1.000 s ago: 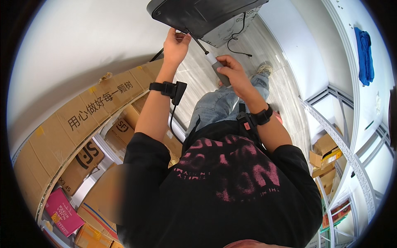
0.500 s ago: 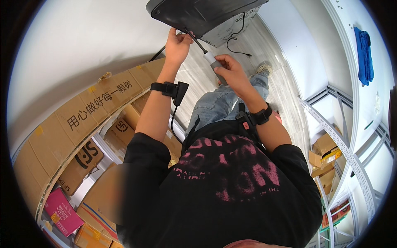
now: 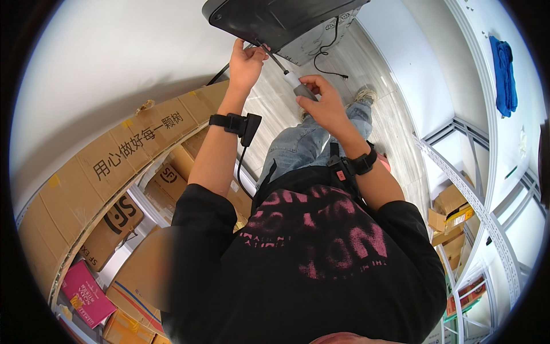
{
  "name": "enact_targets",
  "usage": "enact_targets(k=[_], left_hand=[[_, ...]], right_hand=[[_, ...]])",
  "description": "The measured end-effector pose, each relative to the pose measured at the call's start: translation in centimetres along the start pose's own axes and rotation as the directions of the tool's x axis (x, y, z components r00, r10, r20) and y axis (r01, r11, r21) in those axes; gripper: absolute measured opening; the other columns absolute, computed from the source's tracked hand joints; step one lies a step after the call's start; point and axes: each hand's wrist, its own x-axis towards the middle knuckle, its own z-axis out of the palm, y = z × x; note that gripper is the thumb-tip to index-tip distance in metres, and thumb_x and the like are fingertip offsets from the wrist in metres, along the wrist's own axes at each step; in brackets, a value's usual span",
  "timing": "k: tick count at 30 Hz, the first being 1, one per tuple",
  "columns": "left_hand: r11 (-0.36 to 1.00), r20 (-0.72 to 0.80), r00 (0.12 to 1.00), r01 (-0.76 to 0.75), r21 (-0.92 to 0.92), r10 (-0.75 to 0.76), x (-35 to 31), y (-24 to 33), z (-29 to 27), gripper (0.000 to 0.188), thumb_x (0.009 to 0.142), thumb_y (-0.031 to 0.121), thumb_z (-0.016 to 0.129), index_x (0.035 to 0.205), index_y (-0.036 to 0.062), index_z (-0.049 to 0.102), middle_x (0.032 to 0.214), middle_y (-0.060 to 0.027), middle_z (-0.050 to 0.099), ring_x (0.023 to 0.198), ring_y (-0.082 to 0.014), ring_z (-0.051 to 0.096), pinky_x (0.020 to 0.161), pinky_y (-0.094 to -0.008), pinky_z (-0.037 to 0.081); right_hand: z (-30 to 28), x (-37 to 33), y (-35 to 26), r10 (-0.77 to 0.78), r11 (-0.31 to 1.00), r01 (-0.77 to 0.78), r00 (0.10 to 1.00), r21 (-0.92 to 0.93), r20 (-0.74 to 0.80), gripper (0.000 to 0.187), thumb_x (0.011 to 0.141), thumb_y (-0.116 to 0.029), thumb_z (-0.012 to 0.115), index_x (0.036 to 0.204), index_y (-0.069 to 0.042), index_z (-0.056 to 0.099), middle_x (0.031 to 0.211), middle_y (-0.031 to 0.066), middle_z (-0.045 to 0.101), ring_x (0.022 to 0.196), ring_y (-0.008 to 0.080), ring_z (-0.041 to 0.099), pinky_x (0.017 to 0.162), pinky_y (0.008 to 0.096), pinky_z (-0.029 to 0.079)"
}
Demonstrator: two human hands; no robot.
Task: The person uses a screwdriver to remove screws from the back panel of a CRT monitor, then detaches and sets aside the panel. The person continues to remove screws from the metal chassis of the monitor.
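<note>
A black panel (image 3: 275, 26) with a curved edge stands upright at the far side. My right hand (image 3: 323, 100) is closed around the grey-and-white handle of a screwdriver (image 3: 296, 82). Its long shaft runs up and to the left, with the tip at the panel's lower edge. Beside that tip is my left hand (image 3: 247, 63), one finger raised against the panel edge and the others bent inward near the shaft. Whatever those fingers pinch is too small to make out, and a screw cannot be seen.
A black cord with a plug (image 3: 329, 71) lies on the pale floor near a patterned box (image 3: 321, 34). Leftward, a long cardboard strip (image 3: 109, 155) fronts shelves of cartons and a pink box (image 3: 87, 293). A white metal rack (image 3: 458, 172) and a hanging blue cloth (image 3: 503, 77) are to the right.
My right hand's fingers have shifted round the screwdriver handle, and the handle's rear end has swung slightly up and right. The left hand stays at the panel edge.
</note>
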Motion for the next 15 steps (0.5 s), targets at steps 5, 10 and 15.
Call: enact_targets(k=[5, 10, 15], left_hand=[[1.000, -0.008, 1.000, -0.003, 0.016, 0.003, -0.2, 0.3, 0.1, 0.040, 0.085, 0.004, 0.055, 0.122, -0.0005, 0.040, 0.089, -0.0086, 0.068, 0.075, -0.0121, 0.064, 0.064, -0.0241, 0.049], [0.999, -0.019, 0.999, -0.033, 0.022, 0.034, 0.1, 0.0, 0.1, 0.039, 0.084, 0.001, 0.054, 0.121, -0.0039, 0.041, 0.089, -0.0107, 0.068, 0.074, -0.0129, 0.064, 0.071, -0.0253, 0.052], [1.000, -0.015, 1.000, -0.012, 0.021, 0.012, 0.1, 0.3, 0.1, 0.039, 0.085, 0.001, 0.053, 0.121, -0.0052, 0.040, 0.091, -0.0118, 0.067, 0.074, -0.0138, 0.064, 0.073, -0.0254, 0.052]], right_hand=[[0.2, 0.0, -0.7, 0.162, 0.959, -0.168, 0.986, 0.230, 0.042, 0.035, 0.077, -0.011, 0.066, 0.110, -0.002, 0.056, 0.092, 0.0067, 0.055, 0.081, 0.0123, 0.053, 0.060, 0.0250, 0.049], [0.0, 0.0, -1.1, 0.214, 0.905, -0.239, 0.971, 0.352, 0.109, 0.036, 0.082, -0.010, 0.062, 0.115, 0.000, 0.054, 0.092, 0.0046, 0.055, 0.075, 0.0098, 0.053, 0.057, 0.0234, 0.048], [0.0, 0.0, -1.4, 0.210, 0.895, -0.241, 0.970, 0.376, 0.121, 0.034, 0.084, -0.009, 0.060, 0.116, 0.001, 0.054, 0.093, 0.0040, 0.055, 0.074, 0.0095, 0.053, 0.057, 0.0236, 0.047]])
